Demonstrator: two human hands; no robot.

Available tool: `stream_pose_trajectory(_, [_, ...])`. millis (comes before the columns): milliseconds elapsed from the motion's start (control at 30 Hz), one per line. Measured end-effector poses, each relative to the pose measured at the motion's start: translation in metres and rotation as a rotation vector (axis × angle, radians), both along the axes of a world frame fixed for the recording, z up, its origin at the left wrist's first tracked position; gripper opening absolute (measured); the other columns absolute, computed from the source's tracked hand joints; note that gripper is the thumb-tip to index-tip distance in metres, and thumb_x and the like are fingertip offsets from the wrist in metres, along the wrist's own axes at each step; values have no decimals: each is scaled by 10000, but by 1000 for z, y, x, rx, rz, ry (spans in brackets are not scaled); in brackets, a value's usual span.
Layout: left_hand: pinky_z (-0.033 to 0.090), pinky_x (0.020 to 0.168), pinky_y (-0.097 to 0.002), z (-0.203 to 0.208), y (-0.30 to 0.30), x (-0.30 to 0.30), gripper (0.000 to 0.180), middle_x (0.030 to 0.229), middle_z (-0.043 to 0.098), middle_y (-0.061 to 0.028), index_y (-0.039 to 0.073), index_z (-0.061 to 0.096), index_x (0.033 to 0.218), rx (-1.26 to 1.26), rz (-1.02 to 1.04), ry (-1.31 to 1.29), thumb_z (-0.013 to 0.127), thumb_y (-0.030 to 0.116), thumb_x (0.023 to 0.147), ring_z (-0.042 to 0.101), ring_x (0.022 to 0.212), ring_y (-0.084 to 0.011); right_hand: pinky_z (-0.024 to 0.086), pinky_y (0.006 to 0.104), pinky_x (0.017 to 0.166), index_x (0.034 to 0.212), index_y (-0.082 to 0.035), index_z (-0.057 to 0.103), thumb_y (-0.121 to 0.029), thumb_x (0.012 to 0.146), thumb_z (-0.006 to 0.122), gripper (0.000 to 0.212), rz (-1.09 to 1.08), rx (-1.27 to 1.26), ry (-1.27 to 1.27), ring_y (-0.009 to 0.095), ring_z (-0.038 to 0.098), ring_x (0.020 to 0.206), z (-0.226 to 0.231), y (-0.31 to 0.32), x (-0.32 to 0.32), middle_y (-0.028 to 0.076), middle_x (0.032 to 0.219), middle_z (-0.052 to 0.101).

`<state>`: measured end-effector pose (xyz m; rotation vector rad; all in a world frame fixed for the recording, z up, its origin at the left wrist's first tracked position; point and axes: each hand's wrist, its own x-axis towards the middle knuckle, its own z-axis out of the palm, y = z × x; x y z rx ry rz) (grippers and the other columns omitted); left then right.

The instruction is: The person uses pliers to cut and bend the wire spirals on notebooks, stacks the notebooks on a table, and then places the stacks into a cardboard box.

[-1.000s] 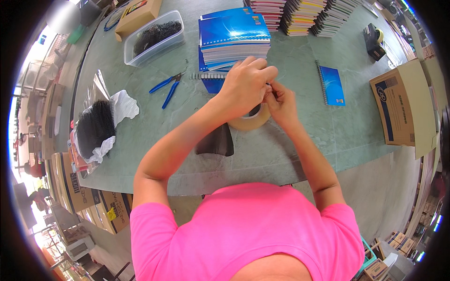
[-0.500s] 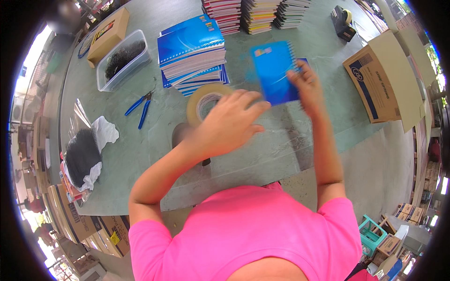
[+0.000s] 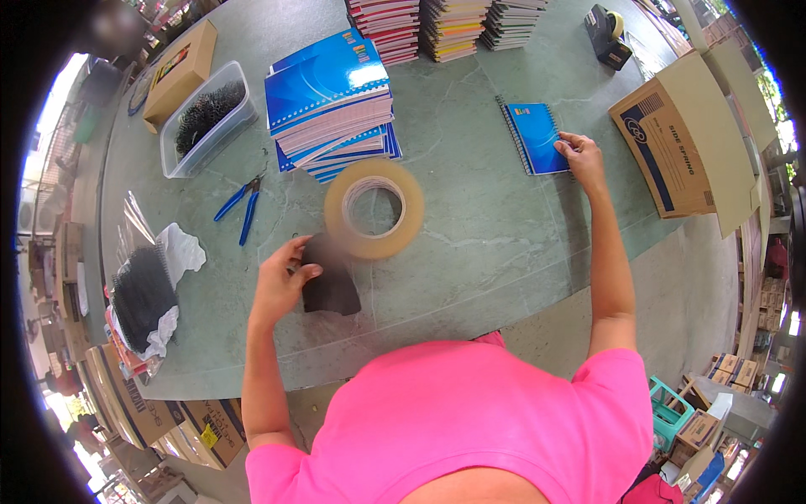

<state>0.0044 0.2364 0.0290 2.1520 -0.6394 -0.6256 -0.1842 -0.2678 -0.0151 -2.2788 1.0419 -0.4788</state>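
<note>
My right hand (image 3: 581, 158) grips the right edge of a small blue spiral notebook (image 3: 536, 130). That notebook lies at the right on another one, whose coil shows along the left side. My left hand (image 3: 284, 277) has its thumb and fingers closed on the left edge of a dark flat piece (image 3: 332, 281), slightly blurred. A wide roll of clear tape (image 3: 414, 210) lies against the dark piece's upper end. Beyond the tape stands an uneven stack of blue-covered, hole-punched pages (image 3: 327, 84).
Blue-handled cutters (image 3: 242, 210), a clear tub of black coils (image 3: 210, 122) and a bundle of black coils (image 3: 144, 294) occupy the left. Notebook stacks (image 3: 453, 29) stand at the back. A tape dispenser (image 3: 608, 38) and an opened carton (image 3: 672, 147) are at the right.
My right hand has lowered the blue notebook to the table at the right. My left hand has moved from above the tape down and left to the dark piece.
</note>
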Motion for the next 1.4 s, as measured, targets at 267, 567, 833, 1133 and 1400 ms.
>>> stream_pose_trajectory(267, [479,629,-296,-21,26,55,278,839,638,-110,12,583,950,-28,343,-258,707,76,710,609,689,-179,436,394,896,1073,-44,619,-63,776,641,299,273,-658,-489,327,568,1007,82,81,86,138,1102,603])
stream_pose_trajectory(567, [417,844,-394,-15,7,42,282,986,562,-135,39,613,935,8,256,-785,730,182,721,530,946,-323,451,365,880,1071,-65,612,-31,752,593,321,844,-745,-464,261,560,1051,114,233,191,91,1100,617])
stream_pose_trajectory(833, [451,871,-329,69,-40,10,323,1053,611,-124,30,625,992,-527,283,-684,755,130,714,563,1028,-265,471,372,784,1015,-84,622,-7,680,612,344,1040,-597,-350,269,605,926,151,245,152,73,965,655])
stream_pose_trajectory(1133, [466,784,-231,41,-92,13,246,929,661,-37,15,636,993,-773,-1,17,712,14,758,588,869,-93,486,270,709,953,-44,637,-17,722,709,243,776,471,-357,116,625,784,108,212,120,61,868,680])
stream_pose_trajectory(1400, [465,724,-242,22,-106,12,323,862,660,-39,11,645,956,-635,60,237,791,37,669,586,797,-88,455,225,666,921,-40,632,-39,735,736,214,643,786,-429,66,562,726,52,214,116,0,790,637])
